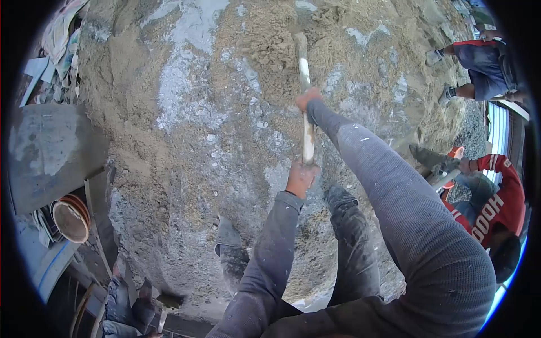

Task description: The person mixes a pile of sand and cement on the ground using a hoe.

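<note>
A pale tool handle (308,138) runs up the middle of the view. Its far end reaches into the brown sandy heap (270,34), and the tool's head cannot be made out there. Farther along the handle, my right hand (309,99) is wrapped round it. My left hand (302,177) is closed on the near end. Grey powder (186,84) lies over the sand to the left of the handle. Both my boots stand on the dusty ground below my hands.
At the right, a person in a red top (501,197) holds a tool; another person in shorts (486,65) stands above. Stacked buckets (71,219) and a grey board (53,152) lie left. At the lower left, another person's legs (121,304) show beside a shovel.
</note>
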The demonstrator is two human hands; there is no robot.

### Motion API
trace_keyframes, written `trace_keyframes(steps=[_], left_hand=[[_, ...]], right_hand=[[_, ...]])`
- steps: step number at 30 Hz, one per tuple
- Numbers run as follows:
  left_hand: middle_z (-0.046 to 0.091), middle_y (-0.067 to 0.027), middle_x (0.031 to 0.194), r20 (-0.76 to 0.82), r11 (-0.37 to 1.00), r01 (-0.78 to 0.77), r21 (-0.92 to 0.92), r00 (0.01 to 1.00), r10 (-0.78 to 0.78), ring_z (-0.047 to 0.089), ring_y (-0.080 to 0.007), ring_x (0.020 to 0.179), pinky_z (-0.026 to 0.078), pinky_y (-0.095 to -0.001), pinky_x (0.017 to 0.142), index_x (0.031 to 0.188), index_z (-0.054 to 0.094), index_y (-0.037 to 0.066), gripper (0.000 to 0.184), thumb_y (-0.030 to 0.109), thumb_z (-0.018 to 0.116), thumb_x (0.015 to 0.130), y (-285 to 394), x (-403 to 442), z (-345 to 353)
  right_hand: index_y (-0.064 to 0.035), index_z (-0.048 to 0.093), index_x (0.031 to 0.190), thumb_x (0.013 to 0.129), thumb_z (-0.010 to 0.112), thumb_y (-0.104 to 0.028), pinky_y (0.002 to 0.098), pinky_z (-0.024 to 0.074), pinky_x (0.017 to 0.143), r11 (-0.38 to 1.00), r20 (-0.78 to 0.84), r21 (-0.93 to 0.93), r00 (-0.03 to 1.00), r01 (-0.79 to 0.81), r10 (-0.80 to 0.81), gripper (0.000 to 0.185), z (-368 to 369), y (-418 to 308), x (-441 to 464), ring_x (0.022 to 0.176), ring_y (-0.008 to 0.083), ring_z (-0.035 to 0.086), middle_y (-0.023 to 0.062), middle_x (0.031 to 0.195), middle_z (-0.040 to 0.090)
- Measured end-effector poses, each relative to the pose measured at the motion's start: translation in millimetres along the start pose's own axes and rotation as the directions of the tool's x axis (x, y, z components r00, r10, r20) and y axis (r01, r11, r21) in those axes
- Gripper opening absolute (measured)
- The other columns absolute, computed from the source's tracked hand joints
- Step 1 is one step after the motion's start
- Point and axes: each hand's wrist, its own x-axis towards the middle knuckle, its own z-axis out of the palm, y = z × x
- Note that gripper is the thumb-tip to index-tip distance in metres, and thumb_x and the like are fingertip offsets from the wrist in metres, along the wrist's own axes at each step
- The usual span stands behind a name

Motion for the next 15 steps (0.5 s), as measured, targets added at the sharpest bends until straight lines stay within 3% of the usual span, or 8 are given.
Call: trace_keyframes(steps=[3,7,8,10,11,12,13,15], left_hand=[[0.054,-0.0013,0.065,-0.019,0.981,0.142,-0.129,0.989,-0.146,0.049,-0.0105,0.044,0.04,-0.027,0.039,0.091,0.056,0.002,0.022,0.003,0.069,0.074,-53,-119,-25],[0.052,-0.0002,0.061,-0.053,0.944,0.328,0.047,0.944,-0.325,0.048,-0.0095,0.044,0.038,-0.0266,0.039,0.085,0.053,0.005,0.019,0.007,0.07,0.076,-68,-310,-38],[0.052,-0.0007,0.061,-0.066,0.917,0.396,0.048,0.917,-0.393,0.047,-0.0094,0.043,0.037,-0.0268,0.039,0.086,0.053,0.004,0.019,0.008,0.069,0.077,-67,-353,-34],[0.053,-0.0017,0.063,-0.111,0.792,0.584,0.178,0.812,-0.573,0.049,-0.0105,0.049,0.039,-0.0282,0.044,0.085,0.055,0.004,0.018,0.009,0.071,0.077,-37,-422,-19],[0.055,-0.0025,0.064,-0.121,0.794,0.55,0.258,0.834,-0.538,0.052,-0.0121,0.053,0.042,-0.0298,0.05,0.087,0.056,0.002,0.017,0.01,0.069,0.078,-55,-455,-20],[0.058,-0.0033,0.066,-0.121,0.792,0.507,0.339,0.859,-0.498,0.055,-0.0138,0.057,0.045,-0.0314,0.055,0.089,0.057,0.001,0.018,0.012,0.067,0.079,-69,-473,-21],[0.058,-0.0033,0.066,-0.125,0.798,0.499,0.338,0.864,-0.488,0.055,-0.0138,0.057,0.045,-0.0314,0.055,0.089,0.057,0.001,0.018,0.012,0.067,0.079,-66,-479,-19],[0.059,-0.0046,0.071,-0.128,0.818,0.52,0.246,0.854,-0.505,0.056,-0.0143,0.067,0.046,-0.0331,0.063,0.092,0.058,0.0,0.02,0.014,0.067,0.08,-53,-483,-13]], right_hand=[[0.008,0.064,0.098,0.07,0.067,-0.023,0.0415,0.0557,0.072,0.958,0.188,0.149,0.958,-0.246,0.217,0.042,21,11,-139,0.085,0.0364,0.069,0.0269,0.086,0.067],[0.0055,0.053,0.106,0.071,0.068,-0.021,0.0454,0.0525,0.078,0.947,0.256,0.032,0.918,-0.319,0.301,0.046,83,72,-340,0.093,0.0415,0.064,0.0263,0.099,0.064],[0.0055,0.051,0.104,0.071,0.069,-0.02,0.0448,0.0534,0.072,0.841,0.402,0.155,0.81,-0.519,0.426,0.045,56,58,-392,0.085,0.0393,0.066,0.0237,0.091,0.065],[0.0068,0.053,0.097,0.072,0.069,-0.019,0.0432,0.0535,0.064,0.673,0.552,0.173,0.637,-0.719,0.538,0.039,35,53,-472,0.073,0.0337,0.067,0.0205,0.08,0.064],[0.0081,0.055,0.096,0.073,0.069,-0.017,0.0418,0.0535,0.061,0.565,0.6,0.186,0.549,-0.804,0.582,0.037,15,39,-506,0.069,0.0305,0.067,0.0198,0.077,0.064],[0.0094,0.051,0.101,0.075,0.067,-0.014,0.041,0.0522,0.056,0.652,0.551,0.145,0.608,-0.744,0.572,0.038,83,111,-556,0.065,0.0301,0.066,0.0189,0.076,0.062],[0.0084,0.049,0.1,0.075,0.064,-0.011,0.0412,0.0515,0.056,0.432,0.66,0.18,0.434,-0.884,0.613,0.035,55,85,-561,0.064,0.0305,0.065,0.0193,0.077,0.061],[0.0074,0.05,0.101,0.075,0.064,-0.011,0.0409,0.0512,0.056,0.537,0.62,0.181,0.519,-0.824,0.588,0.035,19,40,-545,0.064,0.03,0.064,0.0193,0.078,0.061]])
